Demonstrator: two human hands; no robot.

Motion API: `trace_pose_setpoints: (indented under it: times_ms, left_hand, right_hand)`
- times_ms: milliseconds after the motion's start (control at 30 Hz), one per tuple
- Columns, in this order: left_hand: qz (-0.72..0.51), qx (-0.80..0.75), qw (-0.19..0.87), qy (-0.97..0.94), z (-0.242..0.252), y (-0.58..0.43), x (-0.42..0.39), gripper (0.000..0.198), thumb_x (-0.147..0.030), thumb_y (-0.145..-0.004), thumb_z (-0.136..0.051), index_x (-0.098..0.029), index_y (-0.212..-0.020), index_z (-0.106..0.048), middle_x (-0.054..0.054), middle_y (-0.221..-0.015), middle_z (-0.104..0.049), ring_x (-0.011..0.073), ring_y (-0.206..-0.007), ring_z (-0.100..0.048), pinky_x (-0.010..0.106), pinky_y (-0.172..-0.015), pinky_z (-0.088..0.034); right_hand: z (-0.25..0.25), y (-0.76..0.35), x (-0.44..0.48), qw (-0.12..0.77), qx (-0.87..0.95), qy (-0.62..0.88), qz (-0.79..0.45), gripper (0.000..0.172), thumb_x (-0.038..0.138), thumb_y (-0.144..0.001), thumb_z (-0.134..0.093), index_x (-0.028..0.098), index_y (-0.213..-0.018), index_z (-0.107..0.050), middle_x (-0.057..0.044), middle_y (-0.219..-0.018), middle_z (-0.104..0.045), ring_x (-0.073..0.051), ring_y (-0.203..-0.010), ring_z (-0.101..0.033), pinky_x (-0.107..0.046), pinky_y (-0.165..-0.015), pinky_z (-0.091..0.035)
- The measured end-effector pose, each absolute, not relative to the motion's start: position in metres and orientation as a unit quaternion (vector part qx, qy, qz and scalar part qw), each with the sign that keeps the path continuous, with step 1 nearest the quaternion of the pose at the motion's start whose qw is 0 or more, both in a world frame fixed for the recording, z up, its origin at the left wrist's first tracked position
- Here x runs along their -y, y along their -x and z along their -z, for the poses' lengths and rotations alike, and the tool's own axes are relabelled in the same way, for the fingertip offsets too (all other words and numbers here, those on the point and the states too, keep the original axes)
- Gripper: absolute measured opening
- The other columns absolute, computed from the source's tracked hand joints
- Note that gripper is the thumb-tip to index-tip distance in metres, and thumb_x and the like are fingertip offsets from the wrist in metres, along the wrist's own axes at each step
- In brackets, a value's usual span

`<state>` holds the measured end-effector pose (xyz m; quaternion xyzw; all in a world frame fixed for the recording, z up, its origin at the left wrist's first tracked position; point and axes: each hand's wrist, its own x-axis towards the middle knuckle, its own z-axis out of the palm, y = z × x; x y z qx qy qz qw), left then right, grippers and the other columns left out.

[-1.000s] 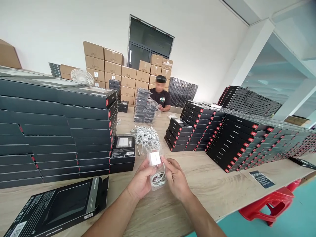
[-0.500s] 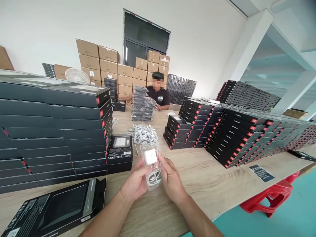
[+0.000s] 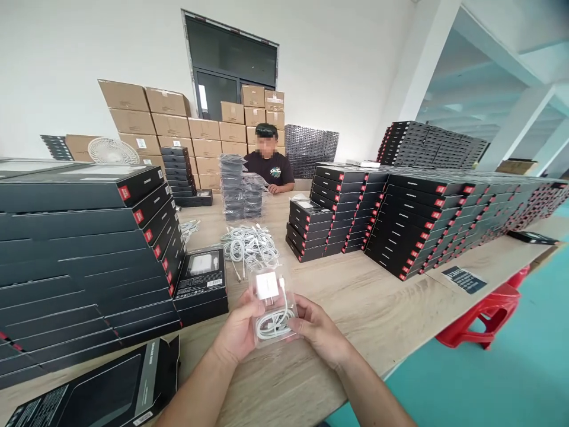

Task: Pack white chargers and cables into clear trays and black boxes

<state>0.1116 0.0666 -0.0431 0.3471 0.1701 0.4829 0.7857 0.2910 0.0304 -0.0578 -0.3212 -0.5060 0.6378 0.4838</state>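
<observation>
- Table (image 3: 355, 308): pale wood, long, running from my near edge to its far end, where a person in a dark shirt (image 3: 269, 168) sits.
- Black boxes, right stack (image 3: 444, 219): many rows with red tabs, along the table's right edge.
- Black boxes, left stack (image 3: 84, 255): tall pile along the left edge.
- Cardboard cartons (image 3: 178, 124): piled by the wall beyond the far end.
- Flat open box (image 3: 102, 391): lying at the near left corner.
- Single black box (image 3: 201, 284): with a white picture on its lid, against the foot of the left stack.
- Loose white cables (image 3: 249, 246): a heap mid-table, just beyond my hands.
- Clear plastic tray (image 3: 273, 305): held over the near edge, white charger (image 3: 267, 286) at its top, coiled cable (image 3: 274, 321) below.
- My left hand (image 3: 237, 332): fingers curled onto the tray's left side, thumb on its front.
- My right hand (image 3: 317, 332): fingers closed on the tray's right side.
</observation>
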Motion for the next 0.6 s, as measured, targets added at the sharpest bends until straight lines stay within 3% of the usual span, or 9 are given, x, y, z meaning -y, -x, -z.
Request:
trace_pose_setpoints:
  times_ms: [133,267,333,433,533,600]
  left_hand:
    - [-0.473,-0.167,0.792,-0.348,0.042,-0.116,-0.066,0.048,-0.005,-0.066,-0.063,-0.017,-0.112,-0.066,0.009,-0.095,-0.076,0.0269,-0.081,-0.072,0.038,-0.066,-0.059]
    - [-0.445,-0.181,0.805,-0.348,0.043,-0.115,-0.066,0.048,-0.007,-0.066,-0.062,-0.017,-0.113,-0.066,0.010,-0.094,-0.075,0.0286,-0.073,-0.071,0.047,-0.059,-0.060]
    - [-0.441,-0.199,0.806,-0.342,0.044,-0.112,-0.067,0.050,-0.007,-0.065,-0.061,-0.017,-0.114,-0.065,0.011,-0.097,-0.075,0.0307,-0.078,-0.070,0.049,-0.060,-0.060]
    - [-0.435,-0.226,0.806,-0.331,0.044,-0.111,-0.065,0.049,-0.006,-0.062,-0.060,-0.017,-0.108,-0.068,0.010,-0.095,-0.075,0.0291,-0.084,-0.070,0.044,-0.068,-0.058]
    - [-0.400,-0.245,0.800,-0.374,0.042,-0.119,-0.058,0.048,-0.005,-0.053,-0.058,-0.016,-0.099,-0.070,0.007,-0.082,-0.074,0.0232,-0.074,-0.069,0.033,-0.067,-0.053]
    - [-0.363,-0.264,0.790,-0.417,0.038,-0.125,-0.049,0.047,-0.005,-0.051,-0.058,-0.015,-0.096,-0.071,0.006,-0.077,-0.073,0.0201,-0.066,-0.066,0.029,-0.062,-0.049]
  right_hand:
    - [0.056,-0.279,-0.033,0.505,0.490,0.371,-0.606,0.040,0.034,-0.071,-0.078,0.020,-0.107,-0.070,-0.001,-0.086,-0.072,-0.016,-0.073,-0.063,-0.023,-0.060,-0.050]
    - [0.058,-0.271,-0.033,0.523,0.504,0.367,-0.581,0.030,0.026,-0.072,-0.070,0.019,-0.101,-0.071,0.001,-0.078,-0.069,-0.012,-0.061,-0.056,-0.021,-0.052,-0.044]
    - [0.061,-0.273,-0.030,0.522,0.512,0.352,-0.584,0.038,0.026,-0.073,-0.070,0.020,-0.111,-0.069,0.001,-0.079,-0.068,-0.012,-0.059,-0.054,-0.022,-0.053,-0.045]
    - [0.070,-0.281,-0.029,0.543,0.481,0.332,-0.603,0.062,0.040,-0.077,-0.070,0.026,-0.135,-0.055,-0.001,-0.091,-0.069,-0.016,-0.071,-0.062,-0.027,-0.062,-0.050]
    - [0.076,-0.289,-0.033,0.608,0.404,0.330,-0.599,0.076,0.058,-0.083,-0.061,0.031,-0.150,-0.036,-0.001,-0.096,-0.069,-0.018,-0.078,-0.065,-0.030,-0.068,-0.051]
    - [0.076,-0.291,-0.037,0.635,0.379,0.339,-0.582,0.077,0.057,-0.082,-0.065,0.031,-0.149,-0.038,0.002,-0.087,-0.068,-0.017,-0.072,-0.064,-0.028,-0.066,-0.050]
